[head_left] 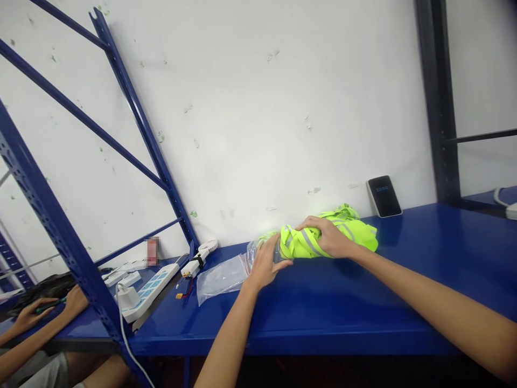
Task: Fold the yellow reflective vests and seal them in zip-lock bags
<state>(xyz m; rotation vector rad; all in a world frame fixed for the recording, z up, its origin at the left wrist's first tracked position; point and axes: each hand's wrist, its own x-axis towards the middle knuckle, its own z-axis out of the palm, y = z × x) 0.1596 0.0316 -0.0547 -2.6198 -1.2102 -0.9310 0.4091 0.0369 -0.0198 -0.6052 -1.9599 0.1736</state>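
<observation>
A bunched neon yellow-green reflective vest with grey stripes lies on the blue table by the wall. My right hand is closed on the top of its folds. Left of the vest is a clear plastic zip bag, its flat end resting on the table. My left hand grips the bag near its mouth, thumb pointing toward the vest. Some yellow-green fabric shows behind the left fingers, at the bag's opening. How much of the vest sits inside the bag is hidden by my left hand.
A phone-like device leans against the wall at right. Power strips and a small battery with a yellow plug lie to the left. Beyond the blue rack post, another person's hands hold something dark green.
</observation>
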